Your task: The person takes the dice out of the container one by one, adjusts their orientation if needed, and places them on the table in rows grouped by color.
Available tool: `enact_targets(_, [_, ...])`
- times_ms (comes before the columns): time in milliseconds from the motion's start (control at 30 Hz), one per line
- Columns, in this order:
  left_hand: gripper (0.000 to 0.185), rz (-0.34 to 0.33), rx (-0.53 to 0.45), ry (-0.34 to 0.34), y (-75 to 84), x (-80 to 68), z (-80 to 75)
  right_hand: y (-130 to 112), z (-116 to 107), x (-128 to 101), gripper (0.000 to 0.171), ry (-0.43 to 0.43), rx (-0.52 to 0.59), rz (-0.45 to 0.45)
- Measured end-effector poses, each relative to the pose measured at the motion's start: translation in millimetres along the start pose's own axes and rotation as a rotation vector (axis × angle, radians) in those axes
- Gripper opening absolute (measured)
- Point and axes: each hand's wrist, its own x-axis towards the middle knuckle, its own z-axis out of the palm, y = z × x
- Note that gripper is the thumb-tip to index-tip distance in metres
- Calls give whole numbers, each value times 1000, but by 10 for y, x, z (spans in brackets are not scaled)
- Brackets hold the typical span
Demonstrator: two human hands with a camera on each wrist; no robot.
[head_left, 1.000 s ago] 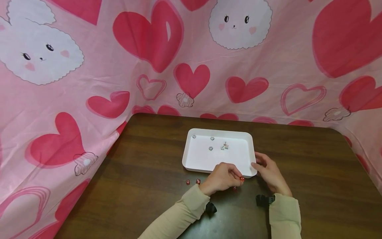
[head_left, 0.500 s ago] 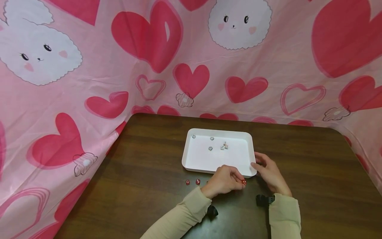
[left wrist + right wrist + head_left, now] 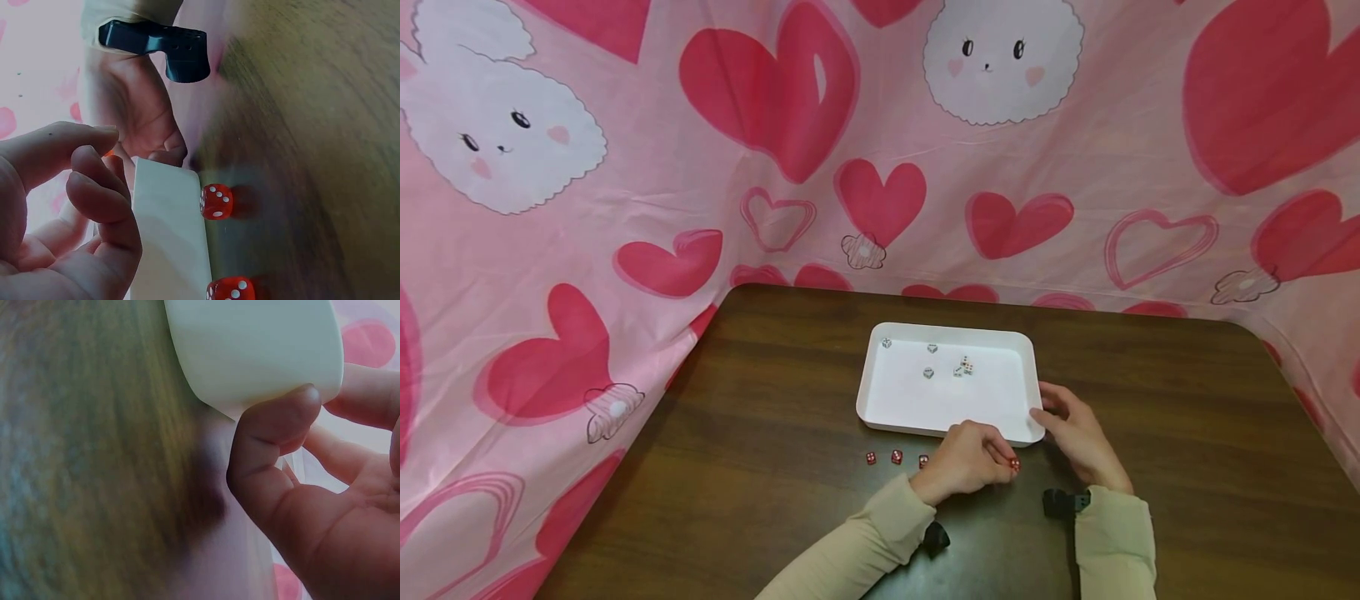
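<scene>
Dark wood surface (image 3: 760, 433) at lower centre: left hand (image 3: 964, 459) pinches a red die (image 3: 1014, 463) by the white tray (image 3: 895, 421) corner that the right hand (image 3: 1078, 437) grips, so a slipped grip could probably roll it away or jostle the tray's white dice (image 3: 964, 367).

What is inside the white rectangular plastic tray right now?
White rectangular plastic tray: five small white dice toward its far side. Its near right corner is partly hidden by the hands.
</scene>
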Motion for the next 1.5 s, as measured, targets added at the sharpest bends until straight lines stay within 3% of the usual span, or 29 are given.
enact_targets(400, [8, 97, 124, 31, -74, 29, 58, 12, 9, 2, 57, -1, 3, 6])
enact_targets(800, [7, 75, 154, 36, -38, 11, 119, -3, -2, 0, 56, 8, 0, 3])
enact_targets(1033, [7, 106, 176, 35, -49, 16, 137, -22, 1, 3, 55, 14, -4, 10])
enact_targets(1500, [7, 101, 226, 40, -58, 29, 170, -20, -5, 1, 56, 9, -9, 19])
